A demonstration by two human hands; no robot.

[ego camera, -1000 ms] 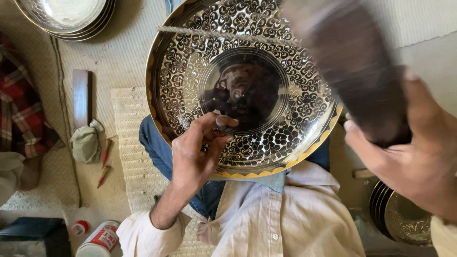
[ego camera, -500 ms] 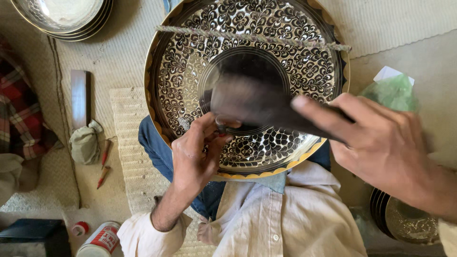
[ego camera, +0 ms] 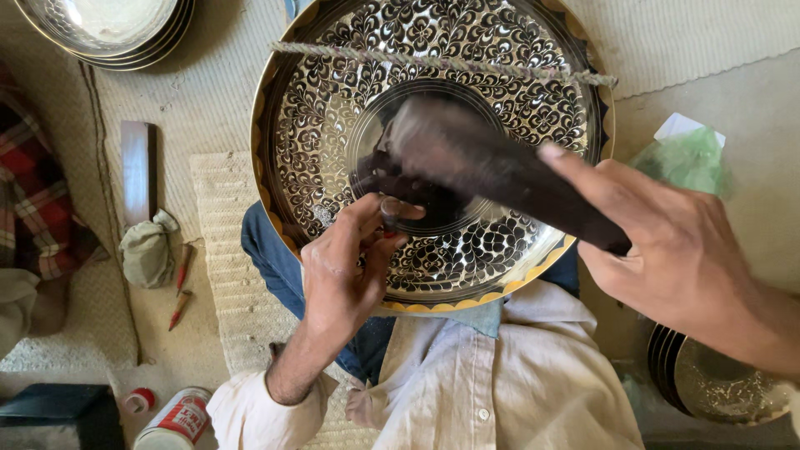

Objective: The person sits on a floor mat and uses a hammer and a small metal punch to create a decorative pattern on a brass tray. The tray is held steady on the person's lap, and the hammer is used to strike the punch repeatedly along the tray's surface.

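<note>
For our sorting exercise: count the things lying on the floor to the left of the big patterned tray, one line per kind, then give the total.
Stack of metal plates: 1
Dark wooden block: 1
Small cloth bundle: 1
Red pencil-like sticks: 2
Red and white can: 1
Red and white cap: 1
Checked cloth: 1
Total: 8

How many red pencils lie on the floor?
2: both left of the woven mat, beside the cloth bundle; upper pencil, lower pencil. Others may be hidden.
</note>
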